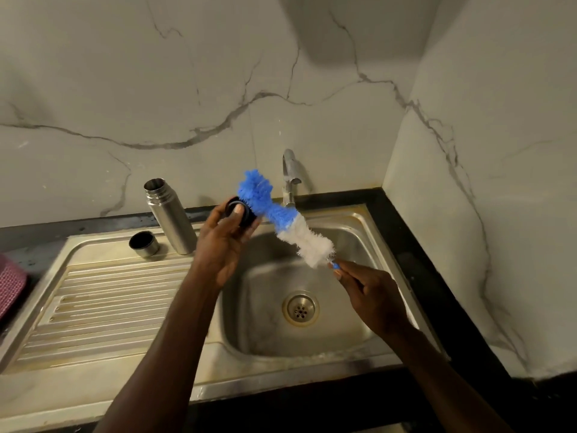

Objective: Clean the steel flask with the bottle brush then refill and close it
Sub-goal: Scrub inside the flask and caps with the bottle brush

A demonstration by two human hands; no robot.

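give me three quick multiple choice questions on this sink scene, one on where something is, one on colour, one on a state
1. Where does the steel flask stand?
A. in the sink basin
B. on the draining board, left of the basin
C. in the left hand

2. What colours are the bristles of the bottle brush?
A. blue and white
B. green and yellow
C. all black

3. What state is the flask in?
A. capped
B. lying on its side
C. upright with its mouth open

Answers:
1 B, it stands on the draining board beside a small steel cup.
2 A, blue at the tip, white toward the handle held by the right hand.
3 C, its open mouth shows; the left hand holds a black stopper.
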